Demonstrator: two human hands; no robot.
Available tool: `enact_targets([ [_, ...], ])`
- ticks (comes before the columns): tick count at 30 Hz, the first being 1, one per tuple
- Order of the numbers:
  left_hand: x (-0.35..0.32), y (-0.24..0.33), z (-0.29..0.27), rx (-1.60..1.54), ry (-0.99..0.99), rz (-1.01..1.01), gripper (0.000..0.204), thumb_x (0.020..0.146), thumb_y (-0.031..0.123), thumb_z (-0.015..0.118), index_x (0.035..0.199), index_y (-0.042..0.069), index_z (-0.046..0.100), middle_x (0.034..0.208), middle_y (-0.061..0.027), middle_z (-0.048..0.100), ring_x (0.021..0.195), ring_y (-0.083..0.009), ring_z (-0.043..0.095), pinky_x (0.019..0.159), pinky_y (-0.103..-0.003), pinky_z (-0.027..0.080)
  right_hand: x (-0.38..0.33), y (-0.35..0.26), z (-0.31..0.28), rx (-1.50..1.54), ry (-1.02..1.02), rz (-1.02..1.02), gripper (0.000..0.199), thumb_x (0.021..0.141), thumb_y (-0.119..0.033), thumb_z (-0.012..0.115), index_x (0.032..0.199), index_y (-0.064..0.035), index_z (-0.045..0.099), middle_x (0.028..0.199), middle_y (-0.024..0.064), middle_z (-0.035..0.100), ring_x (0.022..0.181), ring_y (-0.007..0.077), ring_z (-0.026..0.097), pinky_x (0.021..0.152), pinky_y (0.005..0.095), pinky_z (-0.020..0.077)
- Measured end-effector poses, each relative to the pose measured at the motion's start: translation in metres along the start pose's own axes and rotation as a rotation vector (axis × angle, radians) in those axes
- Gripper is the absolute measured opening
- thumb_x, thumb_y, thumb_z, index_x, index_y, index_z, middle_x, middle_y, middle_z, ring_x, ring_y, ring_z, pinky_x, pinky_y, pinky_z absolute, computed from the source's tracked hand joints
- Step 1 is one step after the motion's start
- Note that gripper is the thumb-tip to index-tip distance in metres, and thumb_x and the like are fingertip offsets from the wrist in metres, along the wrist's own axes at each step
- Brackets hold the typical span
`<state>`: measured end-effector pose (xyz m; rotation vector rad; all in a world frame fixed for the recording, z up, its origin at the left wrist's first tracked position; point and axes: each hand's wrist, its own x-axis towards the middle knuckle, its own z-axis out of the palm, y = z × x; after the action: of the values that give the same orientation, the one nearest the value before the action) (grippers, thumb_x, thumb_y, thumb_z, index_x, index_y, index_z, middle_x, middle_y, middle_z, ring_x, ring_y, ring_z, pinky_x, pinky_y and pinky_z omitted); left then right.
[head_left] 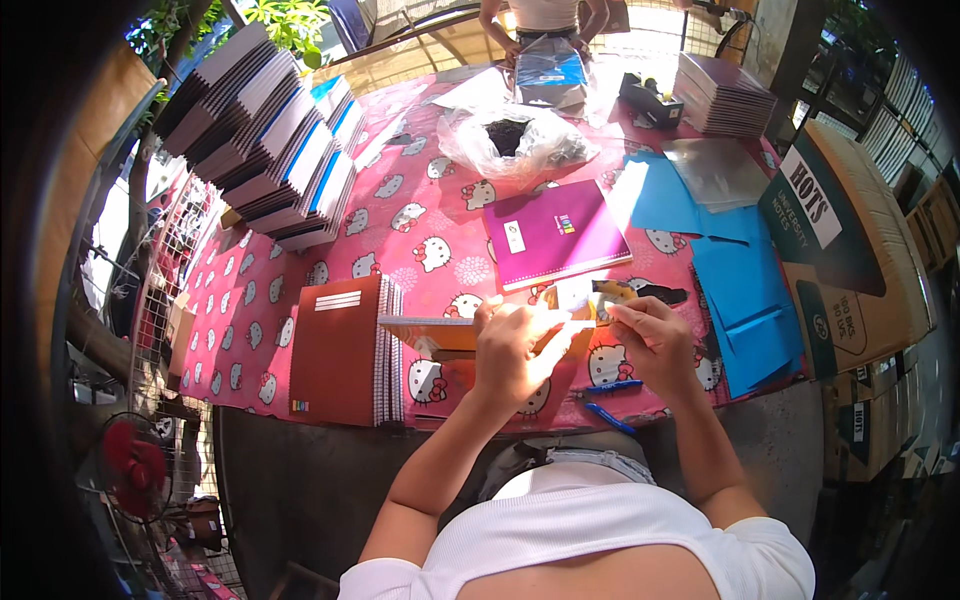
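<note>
My left hand grips a spiral notebook held edge-on above the pink patterned tablecloth. My right hand pinches a small white and yellow piece at the notebook's right end; what it is I cannot tell. A purple notebook lies flat just beyond my hands. A stack of red-brown spiral notebooks sits to the left. Blue pens lie at the table's near edge under my right wrist.
Tall fanned stacks of notebooks fill the far left. Blue sheets and a cardboard box are at the right. A crumpled clear plastic bag lies mid-table. Another person stands at the far side. A red fan stands on the floor at the lower left.
</note>
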<state>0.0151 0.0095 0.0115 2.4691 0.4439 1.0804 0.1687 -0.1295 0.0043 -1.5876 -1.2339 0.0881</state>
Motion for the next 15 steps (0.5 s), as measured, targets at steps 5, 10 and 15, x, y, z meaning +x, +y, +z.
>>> enact_targets([
  [5,-0.001,0.000,0.001,0.006,0.009,0.040,0.013,0.073,0.019,0.077,0.084,0.015,0.073,0.069,-0.0004,0.055,0.069,-0.0201,0.055,0.084,-0.039,0.035,0.017,-0.006,-0.005,0.007,-0.070,-0.065,0.017,0.076,0.001,0.071,0.092,-0.0027,0.071,0.086,0.0087,0.065,0.076,0.0183,0.063,0.063,0.0290,0.0505],
  [10,0.000,0.005,-0.003,0.018,0.012,0.036,0.016,0.071,0.015,0.078,0.086,0.012,0.073,0.080,0.0007,0.067,0.069,-0.0163,0.058,0.085,-0.035,0.032,0.027,-0.004,-0.014,0.210,-0.370,0.189,0.019,0.079,-0.001,0.067,0.098,-0.0060,0.069,0.083,0.0080,0.064,0.075,0.0209,0.063,0.062,0.0319,0.0505],
  [15,-0.007,-0.002,-0.001,0.059,0.000,-0.001,0.028,0.068,0.017,0.077,0.095,0.014,0.069,0.078,-0.0003,0.058,0.079,-0.0201,0.057,0.095,-0.041,0.031,0.021,-0.013,0.002,-0.199,-0.176,-0.072,0.016,0.085,-0.006,0.061,0.100,-0.0055,0.060,0.081,0.0086,0.060,0.076,0.0266,0.062,0.061,0.0348,0.0493],
])
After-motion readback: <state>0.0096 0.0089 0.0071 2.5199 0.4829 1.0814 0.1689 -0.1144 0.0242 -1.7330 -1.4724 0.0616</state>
